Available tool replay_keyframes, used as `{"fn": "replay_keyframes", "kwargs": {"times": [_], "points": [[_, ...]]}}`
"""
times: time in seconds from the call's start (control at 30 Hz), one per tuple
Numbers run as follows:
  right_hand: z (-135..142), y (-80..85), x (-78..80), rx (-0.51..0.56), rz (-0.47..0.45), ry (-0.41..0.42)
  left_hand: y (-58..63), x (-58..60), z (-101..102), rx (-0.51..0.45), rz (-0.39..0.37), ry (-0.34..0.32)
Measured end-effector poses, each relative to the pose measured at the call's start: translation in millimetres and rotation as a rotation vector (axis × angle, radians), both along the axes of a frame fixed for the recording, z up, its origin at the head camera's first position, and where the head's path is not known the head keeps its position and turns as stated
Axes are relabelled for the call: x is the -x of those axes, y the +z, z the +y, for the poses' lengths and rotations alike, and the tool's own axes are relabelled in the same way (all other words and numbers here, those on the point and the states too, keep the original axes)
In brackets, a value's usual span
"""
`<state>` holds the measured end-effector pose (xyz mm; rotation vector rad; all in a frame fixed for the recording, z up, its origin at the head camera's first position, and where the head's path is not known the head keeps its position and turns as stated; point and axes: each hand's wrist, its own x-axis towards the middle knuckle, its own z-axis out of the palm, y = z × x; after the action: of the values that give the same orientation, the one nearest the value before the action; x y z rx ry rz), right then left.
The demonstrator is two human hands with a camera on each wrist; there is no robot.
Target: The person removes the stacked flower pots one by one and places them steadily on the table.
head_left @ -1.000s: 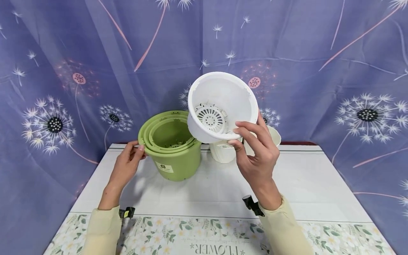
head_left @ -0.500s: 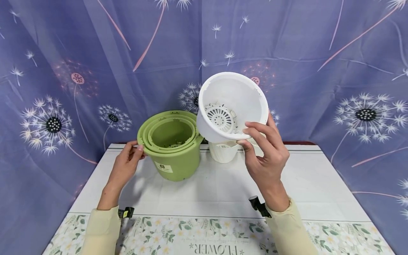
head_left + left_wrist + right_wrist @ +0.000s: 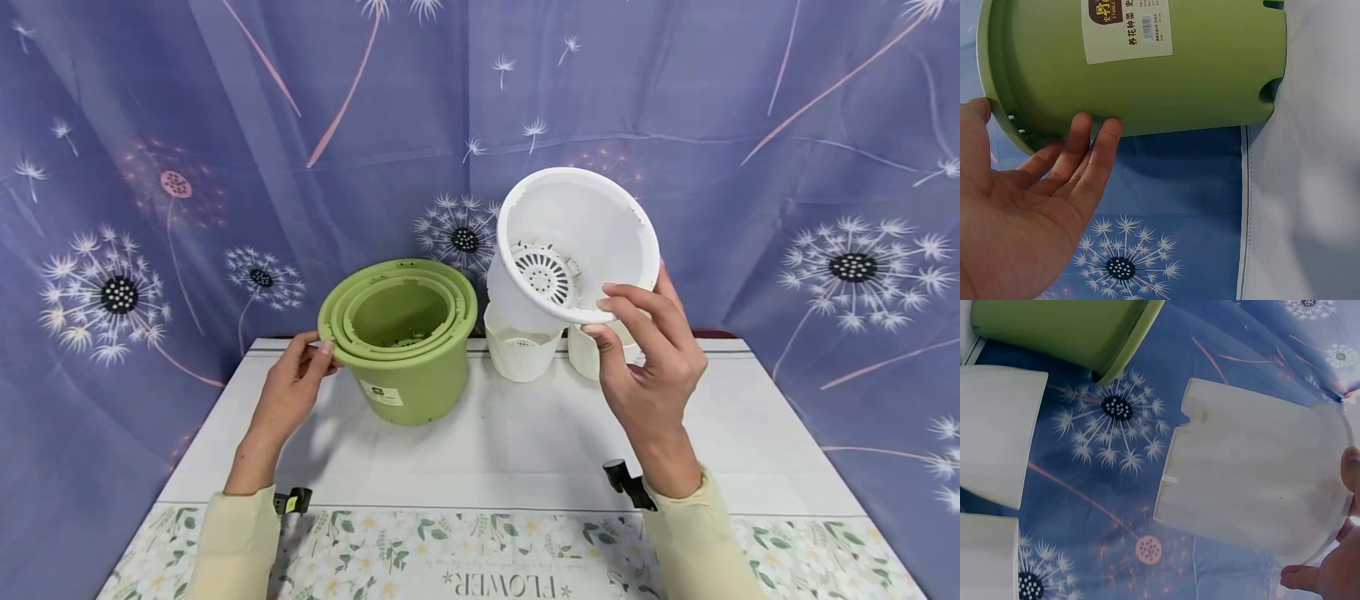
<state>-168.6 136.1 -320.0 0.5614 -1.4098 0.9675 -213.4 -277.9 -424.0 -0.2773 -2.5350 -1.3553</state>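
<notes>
A white plastic flower pot [image 3: 577,217] with a slotted bottom is held tilted in the air by my right hand [image 3: 652,358], thumb below and fingers over its rim. In the right wrist view the underside edge of this white pot [image 3: 1247,469] shows notches. My left hand [image 3: 288,392] pinches the rim of the outermost of several nested green flower pots [image 3: 420,387], which stand upright on the table. The left wrist view shows the thumb on the rim of the labelled green pot [image 3: 1197,81], with fingers underneath it.
Two smaller white pots, the left one [image 3: 521,358] and the right one [image 3: 585,354], stand behind the raised pot. The table [image 3: 480,450] has a white cover with a floral front strip. A purple curtain [image 3: 360,200] hangs at the back and sides.
My right hand has carried the white pot to the right, away from the green pots, uncovering their right rim and the left small white pot. The left hand keeps its place on the green rim.
</notes>
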Motion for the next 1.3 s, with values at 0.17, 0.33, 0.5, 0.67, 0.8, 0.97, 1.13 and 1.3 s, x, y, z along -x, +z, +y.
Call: {"fn": "replay_keyframes", "kwargs": {"times": [0.17,0.33,0.5,0.67,0.8,0.97,1.13,1.3], "points": [[9,-2.4,-0.3,-0.003,-0.012,-0.015,-0.4,-0.2,-1,0.002,0.01,-0.005],[13,-2.0,-0.5,0.0,-0.009,-0.023,-0.8,-0.7,-2,0.008,0.007,-0.002],[17,-1.2,-1.5,0.014,-0.01,-0.031,-0.5,-1.3,-2,0.001,-0.001,-0.008],[22,-2.5,-0.9,0.022,-0.02,-0.043,0.8,-1.8,-1,-0.005,-0.001,-0.009],[28,-5.8,-0.1,0.028,-0.038,-0.075,1.6,-1.7,0,-0.003,0.002,-0.013],[37,-6.8,1.1,0.031,-0.056,-0.104,1.8,-1.7,0,-0.002,0.001,-0.014],[47,-5.5,0.7,0.02,-0.072,-0.123,1.5,-1.4,-1,0.0,-0.001,-0.012],[55,-3.4,-0.9,0.017,-0.094,-0.152,0.8,-0.8,-2,0.004,0.0,-0.015]]}}
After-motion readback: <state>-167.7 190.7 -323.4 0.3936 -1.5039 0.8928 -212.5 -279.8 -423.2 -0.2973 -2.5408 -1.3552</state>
